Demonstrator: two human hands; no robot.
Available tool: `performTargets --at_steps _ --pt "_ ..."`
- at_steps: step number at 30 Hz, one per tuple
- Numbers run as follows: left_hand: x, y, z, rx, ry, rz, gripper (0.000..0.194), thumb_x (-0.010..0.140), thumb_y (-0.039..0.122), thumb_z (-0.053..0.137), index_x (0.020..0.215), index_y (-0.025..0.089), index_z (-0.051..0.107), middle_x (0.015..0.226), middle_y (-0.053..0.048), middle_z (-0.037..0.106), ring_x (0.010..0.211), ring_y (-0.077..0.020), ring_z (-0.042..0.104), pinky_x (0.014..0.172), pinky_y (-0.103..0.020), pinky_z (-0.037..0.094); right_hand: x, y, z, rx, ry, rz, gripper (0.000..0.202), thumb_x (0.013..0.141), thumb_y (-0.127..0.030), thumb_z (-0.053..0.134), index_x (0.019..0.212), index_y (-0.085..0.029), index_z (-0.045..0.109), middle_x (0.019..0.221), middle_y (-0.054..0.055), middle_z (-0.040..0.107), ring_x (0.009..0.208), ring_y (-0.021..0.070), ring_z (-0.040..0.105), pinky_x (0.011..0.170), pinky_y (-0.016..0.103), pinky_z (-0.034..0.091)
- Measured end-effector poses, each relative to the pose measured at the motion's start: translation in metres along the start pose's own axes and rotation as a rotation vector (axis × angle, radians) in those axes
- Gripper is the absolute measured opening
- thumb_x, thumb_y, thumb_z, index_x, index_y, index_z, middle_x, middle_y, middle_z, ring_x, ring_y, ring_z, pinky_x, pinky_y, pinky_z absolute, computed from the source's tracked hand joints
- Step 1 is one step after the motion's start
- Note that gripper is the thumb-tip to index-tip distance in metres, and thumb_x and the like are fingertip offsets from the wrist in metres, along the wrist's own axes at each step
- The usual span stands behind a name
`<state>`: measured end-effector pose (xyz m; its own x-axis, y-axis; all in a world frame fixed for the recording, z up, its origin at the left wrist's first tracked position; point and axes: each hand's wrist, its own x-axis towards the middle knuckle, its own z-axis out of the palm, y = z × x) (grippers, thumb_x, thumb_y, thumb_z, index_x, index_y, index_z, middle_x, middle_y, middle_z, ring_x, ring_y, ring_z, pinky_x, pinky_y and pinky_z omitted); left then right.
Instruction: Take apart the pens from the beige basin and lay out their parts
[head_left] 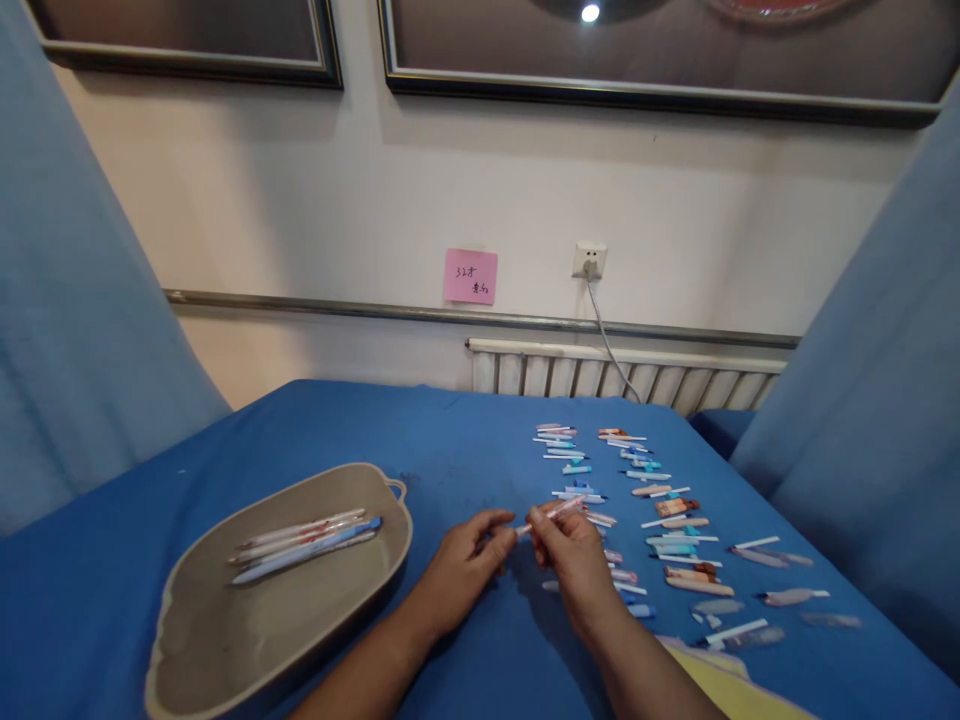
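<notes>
Between my hands is a slim pale pinkish pen (564,507), held a little above the blue cloth. My right hand (576,560) pinches its body, with the upper end slanting up to the right. The lower left end is in the fingers of my left hand (466,562). Left of my hands, a beige tray (217,665) holds several assembled pens (307,545), some pale and one light blue. To the right lie rows of pen parts (675,548), with white, blue, orange and pink pieces. My right hand hides some of them.
A blue cloth (457,440) covers the table. Yellow material (720,680) lies at the front right. Blue curtains hang on both sides. Behind are a white radiator (536,372) and a wall socket (589,261) with a cable.
</notes>
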<state>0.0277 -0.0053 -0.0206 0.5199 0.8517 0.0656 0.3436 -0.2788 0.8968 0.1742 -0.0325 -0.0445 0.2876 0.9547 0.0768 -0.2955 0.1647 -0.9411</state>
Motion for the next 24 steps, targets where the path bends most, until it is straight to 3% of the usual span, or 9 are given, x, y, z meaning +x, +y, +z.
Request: performTargets --at_steps 3,5,9,12,14,16,19,21,24 --pt "-0.0005 -0.0002 0.0011 0.044 0.100 0.073 0.031 0.072 0.039 0.065 0.093 0.017 0.058 0.081 -0.001 0.062 0.069 -0.0143 0.054 0.063 -0.023 0.041 -0.0013 -0.0012 0.0017 -0.009 0.000 0.007 0.037 0.068 -0.050 0.070 0.068 -0.016 0.054 0.047 -0.007 0.046 0.039 0.0069 0.039 0.040 0.020 0.031" --pt "-0.0005 -0.0009 0.0017 0.063 0.052 0.059 0.027 0.081 0.043 0.055 0.079 0.017 0.059 0.068 0.001 0.058 0.063 -0.0133 0.051 0.059 -0.023 0.039 -0.0016 -0.0014 0.0020 -0.013 -0.003 0.010 0.037 0.067 -0.049 0.070 0.068 -0.016 0.054 0.047 -0.007 0.047 0.039 0.0070 0.039 0.039 0.020 0.030" --pt "0.0004 -0.0028 0.0028 -0.024 -0.074 -0.049 0.047 0.090 0.051 0.031 0.072 0.016 0.057 0.055 0.001 0.052 0.050 -0.0124 0.048 0.051 -0.023 0.038 -0.0011 -0.0009 0.0011 -0.020 -0.006 0.016 0.037 0.067 -0.050 0.069 0.069 -0.016 0.055 0.047 -0.006 0.048 0.039 0.0075 0.039 0.039 0.020 0.030" --pt "0.0010 -0.0040 0.0035 -0.068 0.008 0.020 0.033 0.081 0.048 0.053 0.089 0.016 0.056 0.073 0.000 0.058 0.063 -0.0132 0.053 0.057 -0.022 0.040 -0.0015 -0.0017 0.0018 -0.023 -0.003 0.021 0.038 0.067 -0.051 0.069 0.069 -0.016 0.054 0.047 -0.006 0.047 0.039 0.0076 0.039 0.039 0.020 0.031" --pt "0.0011 -0.0050 0.0035 -0.007 0.064 0.080 0.031 0.074 0.043 0.064 0.088 0.017 0.054 0.077 0.001 0.057 0.068 -0.0134 0.052 0.061 -0.022 0.040 -0.0023 -0.0030 0.0030 -0.026 -0.006 0.024 0.038 0.066 -0.052 0.070 0.068 -0.017 0.055 0.046 -0.006 0.046 0.039 0.0077 0.039 0.039 0.021 0.031" --pt "0.0012 -0.0062 0.0030 0.048 0.028 0.079 0.028 0.079 0.044 0.058 0.079 0.017 0.054 0.070 0.002 0.056 0.065 -0.0128 0.050 0.060 -0.022 0.038 -0.0030 -0.0042 0.0040 -0.030 -0.013 0.025 0.039 0.065 -0.052 0.070 0.067 -0.016 0.055 0.046 -0.006 0.046 0.039 0.0078 0.039 0.039 0.021 0.031" --pt "0.0016 -0.0067 0.0024 -0.010 -0.107 -0.013 0.043 0.089 0.050 0.035 0.072 0.016 0.055 0.061 0.001 0.055 0.054 -0.0121 0.049 0.054 -0.023 0.038 -0.0033 -0.0048 0.0044 -0.031 -0.018 0.024 0.040 0.065 -0.052 0.070 0.066 -0.016 0.055 0.047 -0.005 0.048 0.039 0.0076 0.040 0.040 0.020 0.031" --pt "0.0018 -0.0058 0.0026 -0.077 -0.142 -0.036 0.047 0.090 0.052 0.030 0.076 0.015 0.056 0.060 0.000 0.055 0.052 -0.0122 0.050 0.053 -0.023 0.039 -0.0032 -0.0046 0.0044 -0.030 -0.013 0.023 0.040 0.066 -0.053 0.069 0.067 -0.016 0.055 0.047 -0.005 0.049 0.039 0.0076 0.039 0.039 0.020 0.031" --pt "0.0018 -0.0041 0.0034 -0.103 -0.041 0.027 0.033 0.081 0.048 0.055 0.087 0.016 0.055 0.071 0.001 0.057 0.062 -0.0126 0.052 0.058 -0.022 0.040 -0.0034 -0.0042 0.0047 -0.029 0.000 0.020 0.039 0.065 -0.053 0.069 0.068 -0.016 0.055 0.047 -0.005 0.048 0.039 0.0077 0.039 0.039 0.020 0.031"
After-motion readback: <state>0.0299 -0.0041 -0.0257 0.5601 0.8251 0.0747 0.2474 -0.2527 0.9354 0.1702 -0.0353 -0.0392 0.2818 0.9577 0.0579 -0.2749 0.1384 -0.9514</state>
